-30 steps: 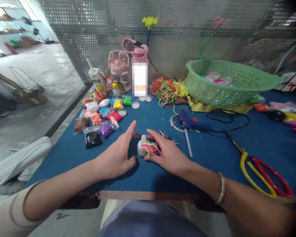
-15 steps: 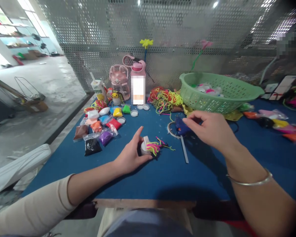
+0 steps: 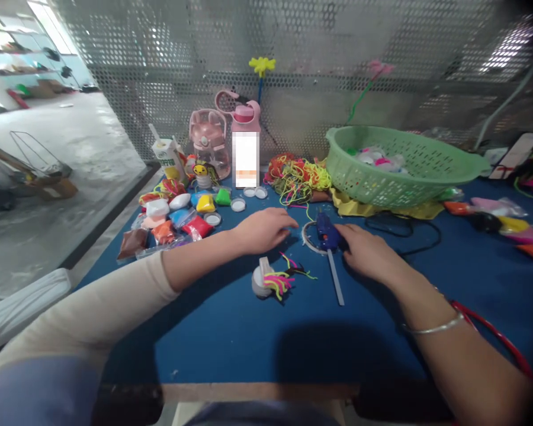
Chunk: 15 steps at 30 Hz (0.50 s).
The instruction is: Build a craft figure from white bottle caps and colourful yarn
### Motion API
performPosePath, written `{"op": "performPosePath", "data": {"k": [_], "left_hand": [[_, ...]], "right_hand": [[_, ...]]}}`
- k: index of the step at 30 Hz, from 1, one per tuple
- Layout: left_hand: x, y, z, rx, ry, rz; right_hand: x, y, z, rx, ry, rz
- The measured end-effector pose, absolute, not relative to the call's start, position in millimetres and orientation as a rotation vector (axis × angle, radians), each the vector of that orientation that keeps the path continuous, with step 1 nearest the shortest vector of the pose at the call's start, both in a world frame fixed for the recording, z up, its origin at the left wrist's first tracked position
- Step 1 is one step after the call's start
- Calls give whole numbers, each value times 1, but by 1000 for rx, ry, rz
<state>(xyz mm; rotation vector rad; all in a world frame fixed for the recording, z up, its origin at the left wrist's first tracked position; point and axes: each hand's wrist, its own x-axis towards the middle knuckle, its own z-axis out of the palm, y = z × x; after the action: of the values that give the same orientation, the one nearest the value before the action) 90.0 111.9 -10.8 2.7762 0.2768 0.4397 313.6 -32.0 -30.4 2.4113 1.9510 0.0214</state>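
Note:
My right hand is at the right side of a blue glue gun, its fingers closed about the handle end, which they partly hide. The gun rests over a ring-shaped roll, and a pale glue stick juts from its back towards me. My left hand hovers left of the gun, fingers loosely bent and apart, holding nothing. Below it a small round white piece with an upright tab lies on the table, pink and yellow yarn strands attached.
Bags of coloured clay lie at the left. Pink bottles, a drink carton and tangled yarn stand at the back. A green basket sits at the back right; a black cable runs before it.
My left hand has let go of the round white piece and moved up and right towards the glue gun. My right hand has lowered beside the gun, which has turned slightly.

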Motion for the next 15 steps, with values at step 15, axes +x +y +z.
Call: {"op": "performPosePath", "data": {"k": [15], "left_hand": [[140,116,-43,2923,208,280]], "right_hand": [[323,-34,-16,2691,2082,68]]}}
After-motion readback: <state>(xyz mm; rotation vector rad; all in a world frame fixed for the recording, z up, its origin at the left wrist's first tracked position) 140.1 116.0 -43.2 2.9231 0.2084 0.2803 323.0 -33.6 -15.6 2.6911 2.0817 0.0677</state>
